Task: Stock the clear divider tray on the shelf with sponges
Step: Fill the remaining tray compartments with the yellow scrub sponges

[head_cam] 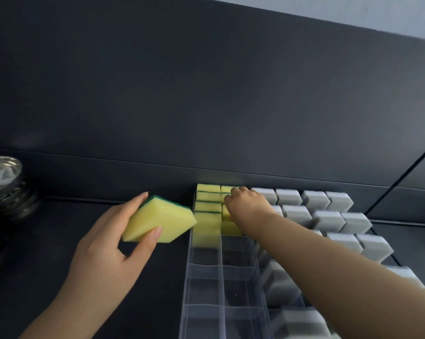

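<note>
On the dark shelf [157, 277], a clear divider tray [189, 277] runs away from the person in two long lanes split by cross walls. Yellow sponges with green backs [207, 206] stand on edge at its far end, packed close in both lanes against the back panel [206, 94]. The nearer sections of both lanes hold no sponges.

The left hand [108, 243] hovers just left of the tray and grips a loose sponge [157, 223] between the thumb below and the fingers on top. That sponge is tilted, its yellow face turned toward the camera, its green layer on the far side, and one corner reaches the tray's left wall.

The right hand [249, 206] reaches over the right lane to the far end, back of the hand up, fingers curled down onto the yellow sponges there. Whether it pinches one of them or only presses on them cannot be told.

Right of the tray, grey sponges [329, 221] stand in several rows, partly hidden by the right forearm. At the left edge of the shelf sits a stack of shiny metal bowls [6, 182], well apart from the tray.
</note>
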{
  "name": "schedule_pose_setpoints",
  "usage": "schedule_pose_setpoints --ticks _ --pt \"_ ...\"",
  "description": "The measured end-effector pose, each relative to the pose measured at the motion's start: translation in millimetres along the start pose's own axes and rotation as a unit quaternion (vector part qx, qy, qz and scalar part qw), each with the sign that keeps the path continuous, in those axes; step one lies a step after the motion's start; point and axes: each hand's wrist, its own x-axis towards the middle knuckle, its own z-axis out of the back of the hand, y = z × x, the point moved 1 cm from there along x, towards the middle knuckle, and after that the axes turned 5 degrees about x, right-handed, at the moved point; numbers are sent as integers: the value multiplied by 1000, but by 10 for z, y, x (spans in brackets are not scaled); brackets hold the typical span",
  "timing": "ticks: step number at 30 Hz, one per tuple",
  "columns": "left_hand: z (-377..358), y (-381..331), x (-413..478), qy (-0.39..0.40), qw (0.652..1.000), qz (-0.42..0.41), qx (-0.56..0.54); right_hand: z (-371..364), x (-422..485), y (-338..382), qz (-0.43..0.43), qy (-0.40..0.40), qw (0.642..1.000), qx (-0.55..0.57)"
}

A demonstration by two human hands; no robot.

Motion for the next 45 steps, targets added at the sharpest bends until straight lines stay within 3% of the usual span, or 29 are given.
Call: schedule_pose_setpoints --ticks 5,12,20,29,36,45 --pt "34 9 2 4 1000 8 13 38 16 -57 12 21 1000 14" --pt "-68 -133 193 39 999 -9 23 418 -283 -255 -16 11 990 141" --pt "-694 -459 691 183 982 -53 10 507 -834 -348 -25 -89 954 285" --pt "-1268 -506 909 330 935 -53 117 292 -881 -394 -46 -129 934 331" --pt "-1365 -431 843 355 915 -78 175 178 -753 -349 -12 -111 941 320" --pt "-1317 -433 775 276 949 -47 144 80 -494 -402 5 -106 972 211"
